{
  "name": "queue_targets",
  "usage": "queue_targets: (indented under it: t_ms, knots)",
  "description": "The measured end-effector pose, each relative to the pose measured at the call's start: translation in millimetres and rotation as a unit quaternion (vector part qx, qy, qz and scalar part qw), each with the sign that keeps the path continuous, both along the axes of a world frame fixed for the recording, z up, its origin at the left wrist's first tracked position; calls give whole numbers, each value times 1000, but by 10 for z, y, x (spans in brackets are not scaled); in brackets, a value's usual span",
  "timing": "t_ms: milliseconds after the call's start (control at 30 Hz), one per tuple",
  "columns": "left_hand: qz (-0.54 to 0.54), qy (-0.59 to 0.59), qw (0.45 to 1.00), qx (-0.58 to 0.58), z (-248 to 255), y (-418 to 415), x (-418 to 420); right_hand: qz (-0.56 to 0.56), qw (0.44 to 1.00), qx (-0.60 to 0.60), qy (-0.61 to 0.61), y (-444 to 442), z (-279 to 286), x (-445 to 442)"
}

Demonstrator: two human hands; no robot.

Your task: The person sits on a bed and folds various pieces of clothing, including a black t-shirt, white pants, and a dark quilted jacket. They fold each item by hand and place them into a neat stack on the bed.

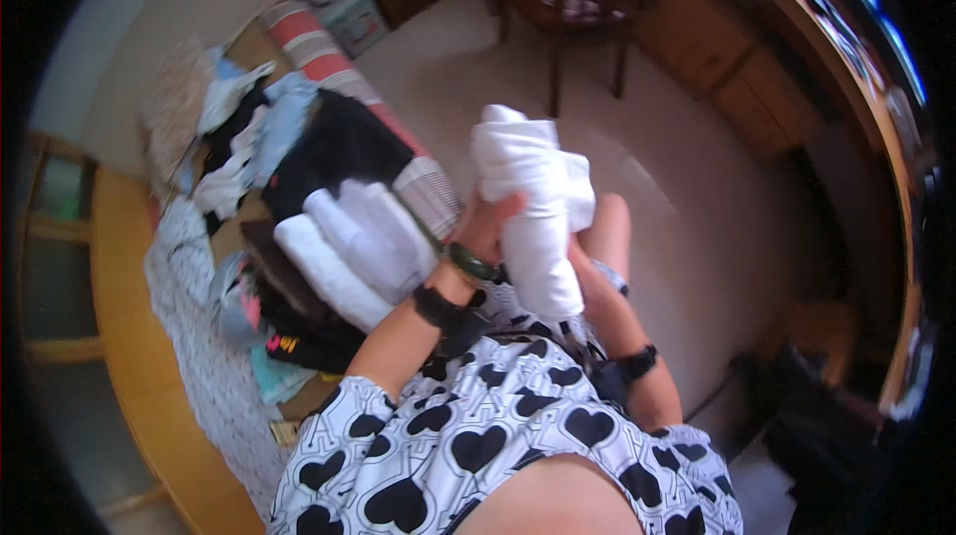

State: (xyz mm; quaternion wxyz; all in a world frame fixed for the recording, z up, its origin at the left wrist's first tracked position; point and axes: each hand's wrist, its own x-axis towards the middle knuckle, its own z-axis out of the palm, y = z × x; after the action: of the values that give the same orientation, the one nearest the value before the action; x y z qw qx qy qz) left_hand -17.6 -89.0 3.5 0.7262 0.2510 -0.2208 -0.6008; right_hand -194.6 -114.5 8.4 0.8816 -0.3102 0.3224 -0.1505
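A rolled white cloth garment [534, 199] is held up in front of my lap, with a short folded part sticking out on its right side. My left hand [497, 217] grips it from the left, thumb across the front. Around that wrist sit a dark green bangle [472, 262] and a black strap. Most of my right hand [586, 270] is hidden behind the roll, which it holds from the lower right. Close to my left forearm, several rolled white garments [347, 251] lie side by side on the seat.
Loose clothes cover the seat: a black garment [340, 150], a light blue one [284, 124] and dark folded ones. A red striped cloth [321, 49] lines its front edge. Ahead stands a wooden chair [556, 19]; a cluttered desk [844, 34] curves along the right. A box [355, 19] sits beyond the seat.
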Motion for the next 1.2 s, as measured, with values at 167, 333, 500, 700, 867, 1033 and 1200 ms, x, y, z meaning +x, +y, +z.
queue_targets:
  t_ms: [167,333,500,700,867,1033,1200]
  knots:
    - [148,-239,955,95,174,136,-168,38,835,-520,177,84,273,-81]
    - [120,-113,986,33,222,178,-258,-68,853,-496,145,95,101,24]
    - [6,-21,999,-27,233,406,68,-10,955,-289,59,229,251,154]
    - [26,2,999,-26,236,1113,411,200,962,-180,41,389,163,491]
    - [210,-80,974,29,312,1570,492,243,953,-174,-43,646,224,969]
    - [311,-102,938,111,296,1926,666,336,857,-390,-19,758,212,1366]
    - [414,-160,871,212,313,2527,1366,335,895,-284,-80,780,340,1393]
